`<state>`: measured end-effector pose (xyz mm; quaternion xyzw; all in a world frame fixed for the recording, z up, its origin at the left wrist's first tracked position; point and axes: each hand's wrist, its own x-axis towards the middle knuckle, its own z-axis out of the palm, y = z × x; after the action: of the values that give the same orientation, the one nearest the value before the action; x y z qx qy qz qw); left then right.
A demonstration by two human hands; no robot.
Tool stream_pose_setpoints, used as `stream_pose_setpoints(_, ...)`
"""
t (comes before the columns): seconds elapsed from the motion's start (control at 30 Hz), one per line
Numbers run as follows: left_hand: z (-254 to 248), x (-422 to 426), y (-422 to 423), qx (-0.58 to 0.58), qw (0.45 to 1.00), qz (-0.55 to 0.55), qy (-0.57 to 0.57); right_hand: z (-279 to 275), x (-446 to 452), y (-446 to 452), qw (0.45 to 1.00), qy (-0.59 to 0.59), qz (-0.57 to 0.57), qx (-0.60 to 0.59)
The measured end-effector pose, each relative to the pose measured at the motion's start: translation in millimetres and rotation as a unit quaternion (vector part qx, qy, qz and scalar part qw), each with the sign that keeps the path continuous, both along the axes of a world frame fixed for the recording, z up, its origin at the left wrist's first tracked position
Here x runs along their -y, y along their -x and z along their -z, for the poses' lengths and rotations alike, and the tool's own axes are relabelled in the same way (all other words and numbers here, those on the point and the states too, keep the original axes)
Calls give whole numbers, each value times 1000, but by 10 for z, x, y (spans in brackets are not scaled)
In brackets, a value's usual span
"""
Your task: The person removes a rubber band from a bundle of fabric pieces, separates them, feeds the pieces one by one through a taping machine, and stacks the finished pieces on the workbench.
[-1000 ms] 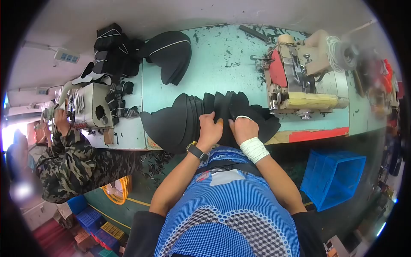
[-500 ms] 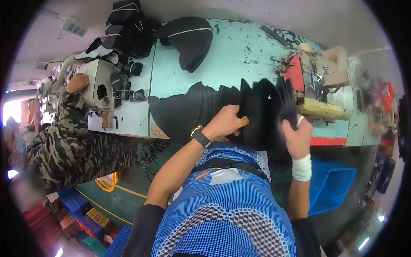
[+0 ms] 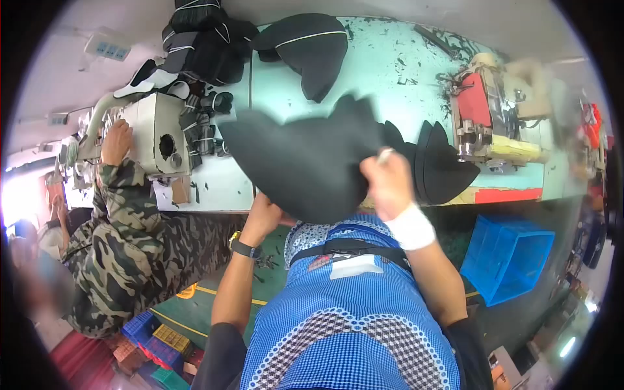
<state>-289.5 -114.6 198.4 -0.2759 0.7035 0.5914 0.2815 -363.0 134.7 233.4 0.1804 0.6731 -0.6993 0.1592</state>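
Pinching the black curved panels (image 3: 299,162) spread between both hands, the right grip (image 3: 392,187) looks closed on their nearer edge while the left grip (image 3: 262,218) sits underneath, closure hidden, so uneven support could spill layers off the worktop (image 3: 383,58).

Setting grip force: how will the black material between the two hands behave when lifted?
Probably semi-stiff: the black material spans between left hand and right hand with little visible droop. Likely not very slippery, as its face looks matte. If layered like the black pieces beside it, whose edges sit offset, it may fan apart.
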Motion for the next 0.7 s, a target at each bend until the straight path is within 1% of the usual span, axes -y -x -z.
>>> stream_pose_setpoints(0.03,-27,18,5,46,998,46,1,424,59,-103,988,-121,-72,-59)
stream_pose_setpoints(0.07,-144,103,10,44,998,51,0,583,125,-134,953,-241,-140,-116)
stream_pose_setpoints(0.1,-346,251,47,105,981,158,29,673,57,-183,953,-246,-129,-120)
stream_pose_setpoints(0.13,-502,344,110,164,949,263,56,606,-29,-234,946,-271,-121,-131)
stream_pose_setpoints(0.17,-604,338,197,163,948,271,44,520,-174,-327,937,-299,-120,-136)
stream_pose_setpoints(0.2,-683,316,344,42,965,260,2,452,-331,-372,926,-327,-124,-139)
stream_pose_setpoints(0.23,-675,273,527,-86,966,241,-36,469,-523,-340,922,-339,-123,-138)
stream_pose_setpoints(0.27,-591,84,774,-174,954,231,83,547,-737,-302,872,-450,-114,-157)
stream_pose_setpoints(0.3,-503,-128,1003,-256,921,215,201,626,-906,-286,808,-553,-104,-172)
stream_pose_setpoints(0.33,-332,-228,1132,-260,921,218,193,709,-1033,-290,805,-560,-100,-170)
stream_pose_setpoints(0.37,-79,-340,1230,-154,914,315,204,807,-1167,-290,765,-612,-118,-165)
stream_pose_setpoints(0.4,86,-469,1323,-49,886,407,215,880,-1299,-252,722,-660,-132,-159)
stream_pose_setpoints(0.43,134,-595,1328,-57,882,416,214,878,-1387,-222,679,-705,-143,-148)
stream_pose_setpoints(0.47,151,-695,1212,-121,876,409,226,874,-1455,-242,680,-706,-136,-140)
stream_pose_setpoints(0.53,185,-845,1044,-248,854,379,257,899,-1515,-210,720,-674,-131,-101)
stream_pose_setpoints(0.57,213,-936,1060,-247,851,381,263,896,-1518,-206,740,-654,-132,-83)
stream_pose_setpoints(0.6,222,-1036,1112,-241,863,348,277,865,-1496,-202,743,-650,-134,-86)
stream_pose_setpoints(0.67,236,-1195,1237,-238,879,274,308,768,-1418,-186,721,-669,-149,-97)
stream_pose_setpoints(0.7,281,-1221,1227,-238,878,270,316,743,-1419,-198,710,-678,-158,-101)
